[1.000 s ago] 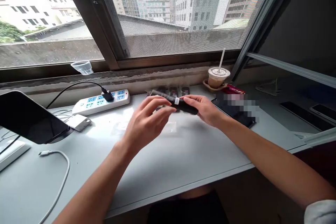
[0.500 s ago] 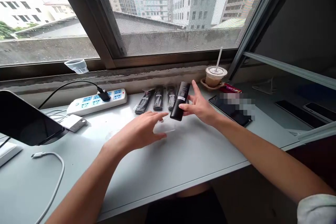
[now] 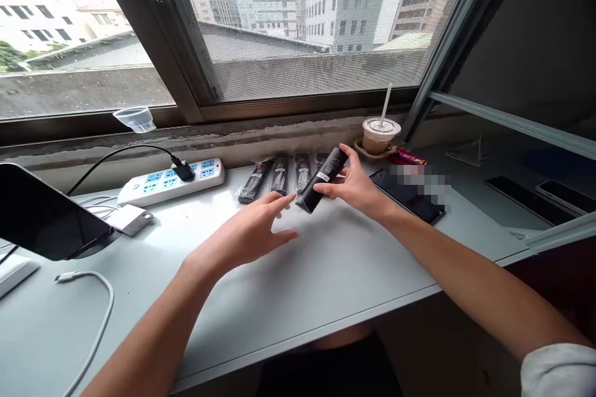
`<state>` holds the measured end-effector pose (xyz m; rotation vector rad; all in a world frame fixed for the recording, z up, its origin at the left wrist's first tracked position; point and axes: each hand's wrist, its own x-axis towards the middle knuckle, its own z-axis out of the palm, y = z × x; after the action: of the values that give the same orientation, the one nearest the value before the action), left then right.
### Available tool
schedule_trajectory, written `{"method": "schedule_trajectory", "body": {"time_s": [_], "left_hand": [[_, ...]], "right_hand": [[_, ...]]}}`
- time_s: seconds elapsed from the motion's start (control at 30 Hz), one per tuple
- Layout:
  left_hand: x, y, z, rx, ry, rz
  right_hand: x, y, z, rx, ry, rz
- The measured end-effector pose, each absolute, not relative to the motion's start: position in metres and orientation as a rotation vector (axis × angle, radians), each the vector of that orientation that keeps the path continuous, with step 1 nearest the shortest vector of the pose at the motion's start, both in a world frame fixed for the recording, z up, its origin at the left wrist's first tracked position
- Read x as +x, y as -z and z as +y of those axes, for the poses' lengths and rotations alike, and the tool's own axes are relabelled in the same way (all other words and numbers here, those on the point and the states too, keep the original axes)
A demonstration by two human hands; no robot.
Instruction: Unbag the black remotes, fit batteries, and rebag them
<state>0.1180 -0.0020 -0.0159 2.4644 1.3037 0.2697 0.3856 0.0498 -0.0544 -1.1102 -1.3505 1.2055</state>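
A black remote control [image 3: 322, 180] with a white label and small print is in my right hand [image 3: 356, 187]. My right thumb lies along one side and a finger reaches its upper end. It tilts, with its lower end toward my left hand [image 3: 249, 226]. The left thumb and forefinger are spread apart, and the forefinger tip is at or very near the remote's lower end. A faint clear film seems to show at that end; its extent is hard to make out. Behind, several black remotes in clear plastic sleeves [image 3: 256, 181] lie in a row, partly hidden by the hands and held remote.
A white power strip [image 3: 172, 183] with a black plug and a white charger [image 3: 133, 219] lie left. A dark-screened device [image 3: 51, 214] and white cable [image 3: 105, 310] are nearer. An iced drink cup [image 3: 380, 133] stands back right, by a black tablet [image 3: 410, 198].
My right hand has tilted the remote further, its top swinging right and its lower end moving left, closer to my left hand. The left hand has barely moved.
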Motion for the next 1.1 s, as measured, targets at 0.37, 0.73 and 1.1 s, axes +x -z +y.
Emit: {"method": "schedule_trajectory", "body": {"time_s": [0.37, 0.73, 1.1], "left_hand": [[0.123, 0.018, -0.007, 2.362, -0.457, 1.214], [0.134, 0.021, 0.006, 1.808, -0.714, 1.209], [0.138, 0.032, 0.015, 1.352, -0.749, 1.052]], "right_hand": [[0.379, 0.053, 0.04, -1.053, -1.278, -1.44], [0.383, 0.053, 0.041, -0.881, -1.327, -1.583], [0.377, 0.051, 0.037, -0.737, -1.443, -1.613]]}}
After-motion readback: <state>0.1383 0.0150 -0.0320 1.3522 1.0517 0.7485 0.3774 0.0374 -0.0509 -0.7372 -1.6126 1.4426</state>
